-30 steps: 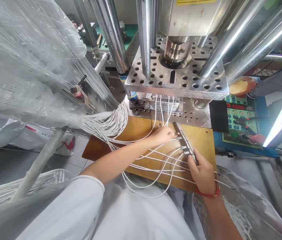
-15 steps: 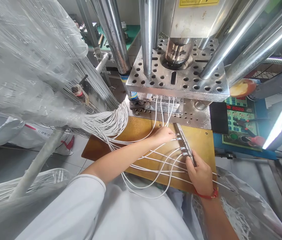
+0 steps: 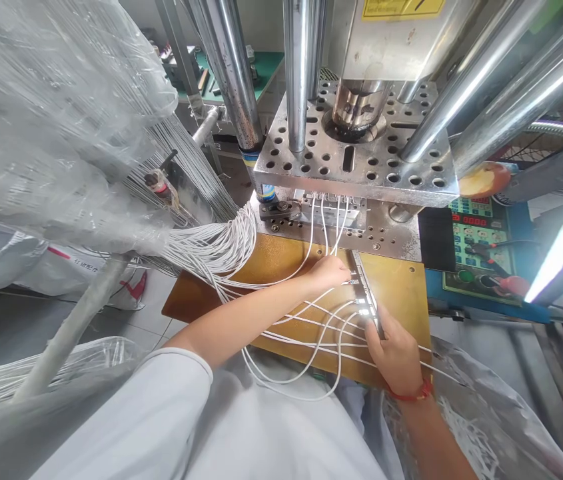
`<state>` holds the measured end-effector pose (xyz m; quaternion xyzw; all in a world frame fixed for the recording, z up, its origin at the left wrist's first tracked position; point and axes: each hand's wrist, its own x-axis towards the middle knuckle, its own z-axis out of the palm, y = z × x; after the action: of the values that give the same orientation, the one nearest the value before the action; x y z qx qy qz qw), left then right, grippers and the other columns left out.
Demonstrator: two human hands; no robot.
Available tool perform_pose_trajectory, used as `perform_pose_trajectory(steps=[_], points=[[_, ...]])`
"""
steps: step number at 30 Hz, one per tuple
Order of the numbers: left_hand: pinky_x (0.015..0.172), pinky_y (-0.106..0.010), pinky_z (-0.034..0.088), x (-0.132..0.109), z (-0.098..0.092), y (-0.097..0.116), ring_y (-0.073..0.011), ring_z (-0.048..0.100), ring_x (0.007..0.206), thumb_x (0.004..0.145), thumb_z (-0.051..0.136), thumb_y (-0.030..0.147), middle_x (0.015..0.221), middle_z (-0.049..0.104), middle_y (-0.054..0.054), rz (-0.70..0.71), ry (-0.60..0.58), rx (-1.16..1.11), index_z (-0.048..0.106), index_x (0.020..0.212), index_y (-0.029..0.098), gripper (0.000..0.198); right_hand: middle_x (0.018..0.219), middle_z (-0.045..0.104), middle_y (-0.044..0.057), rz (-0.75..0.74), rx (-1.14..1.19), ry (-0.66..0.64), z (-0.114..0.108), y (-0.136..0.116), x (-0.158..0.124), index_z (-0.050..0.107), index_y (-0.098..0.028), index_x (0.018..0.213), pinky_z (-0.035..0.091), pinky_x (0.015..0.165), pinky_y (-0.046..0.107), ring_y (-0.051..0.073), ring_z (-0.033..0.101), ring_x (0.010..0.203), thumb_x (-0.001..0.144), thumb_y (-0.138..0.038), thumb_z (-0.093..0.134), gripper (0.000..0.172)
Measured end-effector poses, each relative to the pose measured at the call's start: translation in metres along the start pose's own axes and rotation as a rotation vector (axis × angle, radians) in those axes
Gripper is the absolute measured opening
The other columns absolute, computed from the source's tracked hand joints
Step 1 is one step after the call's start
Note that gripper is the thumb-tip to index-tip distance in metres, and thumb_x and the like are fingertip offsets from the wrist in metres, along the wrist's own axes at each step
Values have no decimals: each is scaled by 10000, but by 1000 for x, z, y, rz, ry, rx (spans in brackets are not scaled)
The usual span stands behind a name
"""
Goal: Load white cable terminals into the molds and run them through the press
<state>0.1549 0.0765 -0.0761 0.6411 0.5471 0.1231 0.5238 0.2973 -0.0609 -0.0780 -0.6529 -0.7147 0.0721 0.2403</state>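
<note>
A narrow metal fixture bar lies slanted on the brown work plate, with several white cables plugged into its side. My left hand pinches a cable end at the bar's far end, fingers closed. Fingers of my right hand, with a red cord at the wrist, are curled on the bar's near end. More white cables run up into the mould block under the perforated press plate.
A thick bundle of white cables hangs from a plastic-wrapped rack at left. Steel press columns rise behind. A green control panel sits at right. Clear plastic bags lie by my lap.
My right hand has slid slightly left and up along the bar, which now sits tilted a bit more to the left. My left hand stays at the bar's far end.
</note>
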Motion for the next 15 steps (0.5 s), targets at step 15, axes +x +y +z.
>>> perform_pose_trajectory(steps=[15], points=[[823,-288,374,-21,-51,3,-170,494,915,745,492,362,1000,527,-99,218,538,50,480,1023,164,342,518,564,9,-10,-269,-406,-31,-7,54,471,-159,1113,331,385,238,162,533,441,795,-456,367,448]])
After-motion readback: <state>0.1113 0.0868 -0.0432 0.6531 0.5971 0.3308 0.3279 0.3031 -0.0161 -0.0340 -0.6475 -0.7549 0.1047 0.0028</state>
